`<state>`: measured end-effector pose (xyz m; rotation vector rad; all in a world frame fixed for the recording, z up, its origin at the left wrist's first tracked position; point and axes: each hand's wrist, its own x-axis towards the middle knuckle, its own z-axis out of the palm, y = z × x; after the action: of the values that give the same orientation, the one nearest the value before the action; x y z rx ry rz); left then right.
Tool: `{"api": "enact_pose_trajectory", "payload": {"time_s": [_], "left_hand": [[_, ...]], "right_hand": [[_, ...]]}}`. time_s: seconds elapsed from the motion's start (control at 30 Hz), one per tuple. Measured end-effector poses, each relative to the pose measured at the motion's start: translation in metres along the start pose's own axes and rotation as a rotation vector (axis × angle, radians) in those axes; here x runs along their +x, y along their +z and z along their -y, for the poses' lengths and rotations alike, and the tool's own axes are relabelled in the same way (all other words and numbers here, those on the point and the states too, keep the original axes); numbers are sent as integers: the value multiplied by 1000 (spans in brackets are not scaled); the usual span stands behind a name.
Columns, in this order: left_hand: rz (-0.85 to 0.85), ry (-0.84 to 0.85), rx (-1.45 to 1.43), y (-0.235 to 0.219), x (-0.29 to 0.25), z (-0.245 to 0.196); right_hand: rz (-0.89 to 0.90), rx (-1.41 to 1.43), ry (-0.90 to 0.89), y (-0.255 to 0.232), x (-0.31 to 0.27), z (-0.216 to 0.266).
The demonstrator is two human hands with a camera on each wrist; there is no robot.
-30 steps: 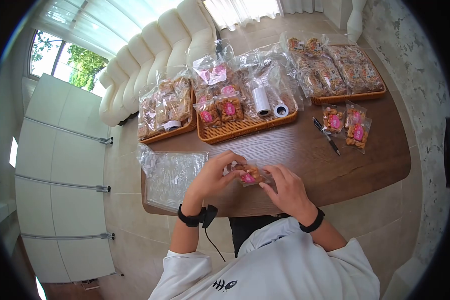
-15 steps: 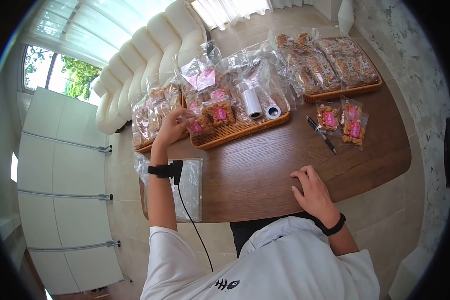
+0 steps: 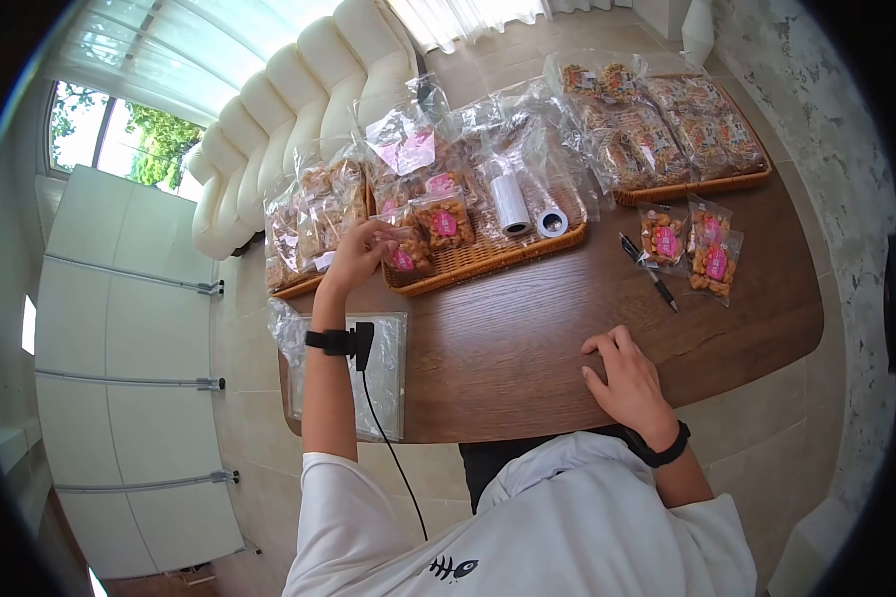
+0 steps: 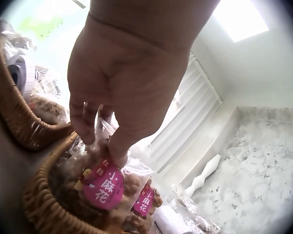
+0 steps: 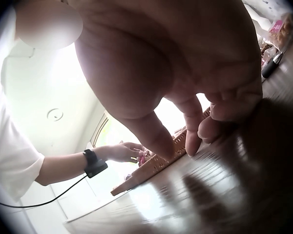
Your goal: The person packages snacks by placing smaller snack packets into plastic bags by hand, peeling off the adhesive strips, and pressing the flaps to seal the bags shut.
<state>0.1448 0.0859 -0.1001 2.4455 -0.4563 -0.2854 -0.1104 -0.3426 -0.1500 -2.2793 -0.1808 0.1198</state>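
In the head view the left hand is at the front left corner of the middle wicker basket. Its thumb and fingers pinch the top of a clear snack bag with a pink label, seen in the left wrist view at the basket's rim. A second pink-labelled bag lies beside it. The right hand rests on the wooden table near the front edge, fingers loosely bent, holding nothing; in the right wrist view its fingertips are down at the tabletop.
Two white rolls lie in the middle basket. Bagged snacks fill the left basket and right basket. A pen and several pink-labelled bags lie at the right; a stack of clear bags lies under the left forearm.
Both hands have parted from the bag held between them near the table's front. The left hand has moved to the middle basket; the right has moved right and down onto the table.
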Motion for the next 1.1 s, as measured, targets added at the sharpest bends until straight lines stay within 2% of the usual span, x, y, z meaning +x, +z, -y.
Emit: {"api": "enact_pose_trajectory", "payload": {"time_s": [0.03,0.1,0.13,0.2,0.23,0.3,0.37,0.43,0.47,0.53,0.57,0.6,0.63,0.7,0.73,0.77,0.8,0.87,0.97,1.03,1.1], "left_hand": [[1,0,-1,3,0,6],[-133,109,-105,9,-1,19],[-135,108,-106,7,-3,14],[-92,-36,50,2,-7,-6],[-87,-27,42,2,-9,-10],[-181,-78,149,4,-15,-13],[-216,-45,132,9,-22,-22],[-418,48,230,10,-32,-35],[-414,51,219,14,-38,-49],[-525,53,158,32,-48,-84],[-524,56,149,45,-52,-96],[-513,146,60,61,-57,-109],[-501,234,-29,77,-64,-122],[-385,241,-139,107,-82,-151],[-319,240,-211,121,-90,-160],[-251,234,-281,134,-100,-167],[-254,232,-282,145,-109,-171],[-144,202,-368,164,-127,-174],[-107,106,-478,184,-148,-167],[-131,110,-463,193,-157,-159],[-66,77,-466,196,-165,-153]], "right_hand": [[-8,-4,-1,0,0,1],[-15,-10,-6,1,0,1],[-10,-8,0,1,0,1],[-7,-10,8,2,1,2],[-8,-13,-10,1,0,1],[-24,-34,6,-11,-3,1],[164,189,100,-42,2,5],[54,207,140,-79,11,3],[-20,172,179,-98,18,5],[-326,-149,113,-126,32,0],[-369,-278,115,-137,43,-13],[-412,-408,116,-149,53,-32],[-412,-418,120,-156,61,-53],[-265,-521,243,-169,78,-92],[-267,-529,243,-179,85,-103],[-136,-459,251,-187,92,-110],[-7,-385,257,-192,98,-117],[22,-353,299,-197,105,-121],[28,-337,337,-196,107,-132],[12,-353,321,-197,108,-140],[-5,-376,444,-198,107,-139]]}}
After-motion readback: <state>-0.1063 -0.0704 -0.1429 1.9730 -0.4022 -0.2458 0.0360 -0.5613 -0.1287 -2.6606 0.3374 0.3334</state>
